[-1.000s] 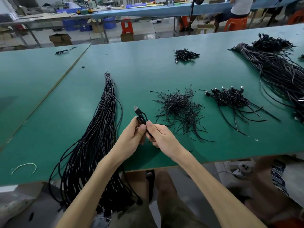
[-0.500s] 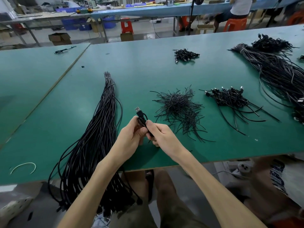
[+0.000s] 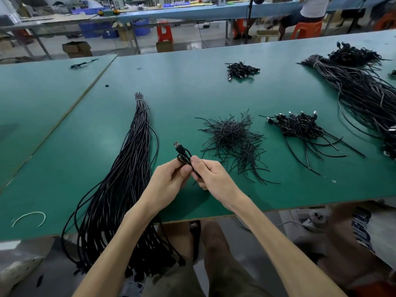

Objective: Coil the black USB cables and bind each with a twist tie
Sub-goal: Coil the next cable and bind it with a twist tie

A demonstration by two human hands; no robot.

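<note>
I read the left hand (image 3: 169, 181) and the right hand (image 3: 211, 179) as both closed in a pinch on one small coiled cable (image 3: 183, 157). They hold it above the near part of the green table (image 3: 192, 93), between the long bundle of loose cables (image 3: 128, 168) on the left and the heap of twist ties (image 3: 232, 138) on the right. The USB plug (image 3: 177, 145) sticks out of the coil toward the far left, free of both hands. The two thumbs meet at the waist of the coil; I cannot tell whether a tie is already wrapped there, since the fingers cover that spot. Handling judgement: the cable is light, thin and limp, with enough spring in its jacket that the loops will likely open if the pinch slackens. The jacket looks smooth, so I expect it to slide between fingertips under a weak grip. The correct hold is across the waist of the coil, all loops trapped together, with the rigid plug left outside the pinch. A twist tie is thin wire that bends easily and holds its shape; take it by both ends and turn them against each other close to the coil. A pile of bound cables (image 3: 297, 125) lies farther right, well apart from the hands
</note>
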